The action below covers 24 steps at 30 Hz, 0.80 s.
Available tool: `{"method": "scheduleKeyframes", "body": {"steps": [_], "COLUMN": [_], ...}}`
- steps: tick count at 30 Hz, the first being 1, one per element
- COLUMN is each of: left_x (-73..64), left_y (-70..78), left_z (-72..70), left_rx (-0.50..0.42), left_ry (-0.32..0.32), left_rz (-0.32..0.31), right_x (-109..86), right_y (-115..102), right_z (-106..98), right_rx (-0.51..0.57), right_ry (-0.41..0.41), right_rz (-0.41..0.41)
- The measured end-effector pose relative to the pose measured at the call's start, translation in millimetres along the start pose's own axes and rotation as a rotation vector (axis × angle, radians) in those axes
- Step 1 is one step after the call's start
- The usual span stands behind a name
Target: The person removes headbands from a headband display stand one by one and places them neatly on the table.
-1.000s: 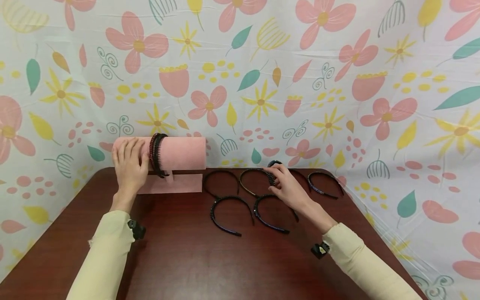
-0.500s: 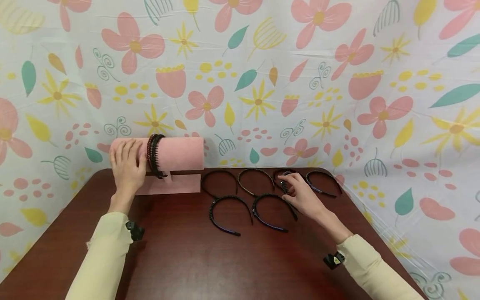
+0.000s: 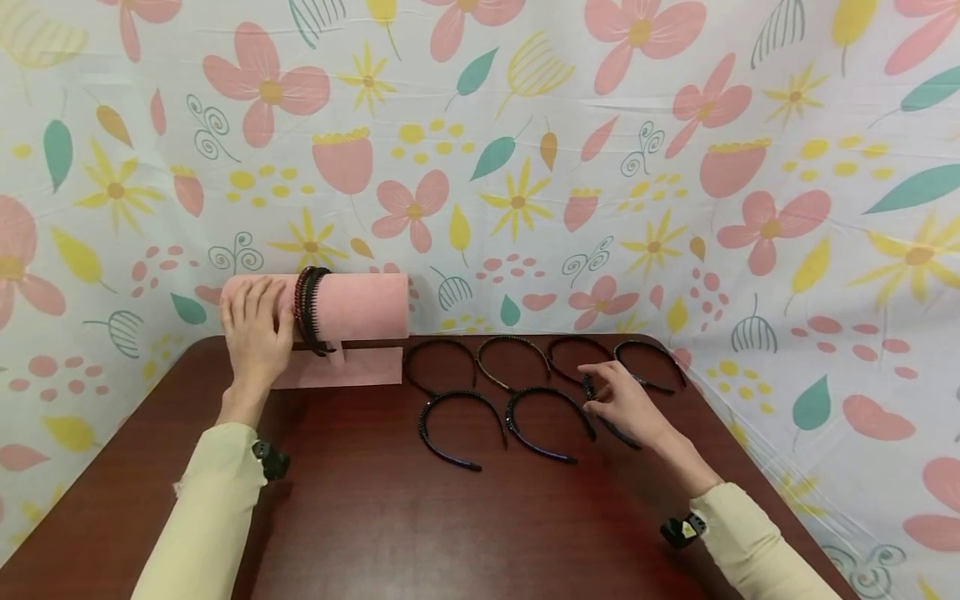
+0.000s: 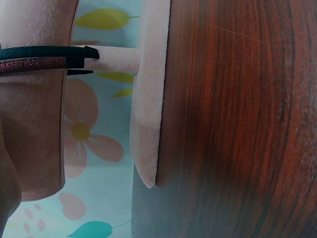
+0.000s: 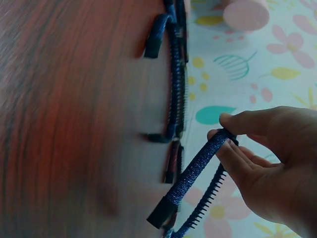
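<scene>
A pink plush headband stand (image 3: 363,307) has a horizontal roll on a post and flat base. My left hand (image 3: 258,333) rests over its left end, fingers extended across the top. Several dark headbands (image 3: 306,304), one with red glitter, hang around the roll beside that hand. At the right, my right hand (image 3: 630,408) pinches a blue glittery headband (image 5: 200,166) with small teeth between thumb and fingers. In the right wrist view its black-tipped end points down toward the tabletop. The hand hides part of it in the head view.
Several headbands lie on the dark wooden table (image 3: 420,533), some along the back edge, such as the far-right headband (image 3: 651,350). Two more, a front left headband (image 3: 423,425) and its neighbour (image 3: 517,429), lie before them. A floral cloth (image 3: 517,108) hangs behind.
My right hand has moved right and toward me with the blue headband, down beside the front row. Another headband in the back row now shows more fully. My left hand stays on the roll.
</scene>
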State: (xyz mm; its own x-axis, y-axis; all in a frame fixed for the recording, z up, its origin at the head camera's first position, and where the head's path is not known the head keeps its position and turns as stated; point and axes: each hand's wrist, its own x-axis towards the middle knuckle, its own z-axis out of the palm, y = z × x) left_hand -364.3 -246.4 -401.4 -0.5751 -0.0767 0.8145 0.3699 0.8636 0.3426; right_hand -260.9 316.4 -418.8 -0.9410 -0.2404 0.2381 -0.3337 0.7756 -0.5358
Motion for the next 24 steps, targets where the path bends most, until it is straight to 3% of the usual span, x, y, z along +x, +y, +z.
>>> {"method": "scheduleKeyframes", "body": {"steps": [15,24], "left_x": [3.4,1.8], "left_y": [2.2,-0.2], "left_z": [-1.4,0.6], "left_rx": [0.004,-0.003], "left_ry": [-0.006,-0.009], "left_rz": [-0.002,-0.005], "right_x": [-2.1,-0.6], "right_y": [26,29], "right_z": [2,6], "right_rx": [0.039,0.045], "right_ry": [-0.084,-0.143], "right_rz": [0.049,0.083]}}
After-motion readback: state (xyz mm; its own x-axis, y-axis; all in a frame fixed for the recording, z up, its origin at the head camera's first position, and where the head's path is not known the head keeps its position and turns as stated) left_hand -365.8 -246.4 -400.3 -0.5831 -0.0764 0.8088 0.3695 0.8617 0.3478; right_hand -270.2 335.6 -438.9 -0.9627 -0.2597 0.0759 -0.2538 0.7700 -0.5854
